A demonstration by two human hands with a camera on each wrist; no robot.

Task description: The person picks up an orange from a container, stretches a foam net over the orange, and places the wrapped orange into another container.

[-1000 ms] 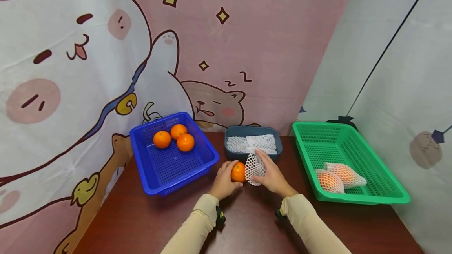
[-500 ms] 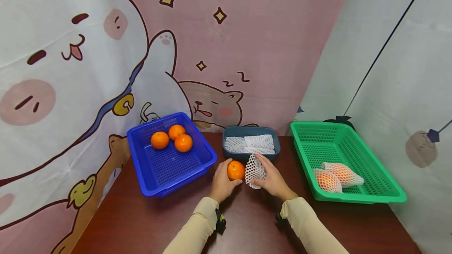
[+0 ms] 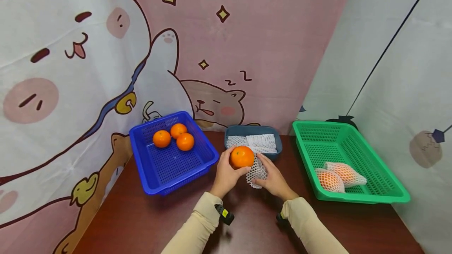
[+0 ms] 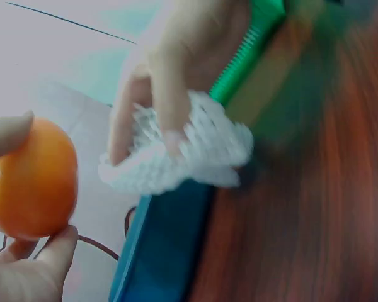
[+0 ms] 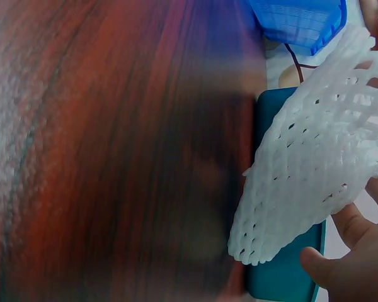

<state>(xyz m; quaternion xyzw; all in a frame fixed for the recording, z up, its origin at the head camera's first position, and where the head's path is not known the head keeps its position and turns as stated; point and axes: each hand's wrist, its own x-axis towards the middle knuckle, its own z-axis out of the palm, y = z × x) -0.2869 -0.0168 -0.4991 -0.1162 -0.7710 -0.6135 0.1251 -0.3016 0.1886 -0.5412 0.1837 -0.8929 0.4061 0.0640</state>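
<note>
White net (image 5: 302,157) hangs between curled thumb and fingers of the right hand (image 3: 275,181); just left, the left hand (image 3: 227,175), half spread, clasps an orange (image 3: 242,156) above the table (image 3: 254,226). Sleeving seems in hand, likely needing the net's mouth widened next.

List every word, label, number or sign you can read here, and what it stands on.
"Z Z": printed on the pink backdrop, above the sleeping animal drawing.
Left wrist's black device: yellow mark, too small to read.
Held orange, mesh sleeve: none visible.
</note>
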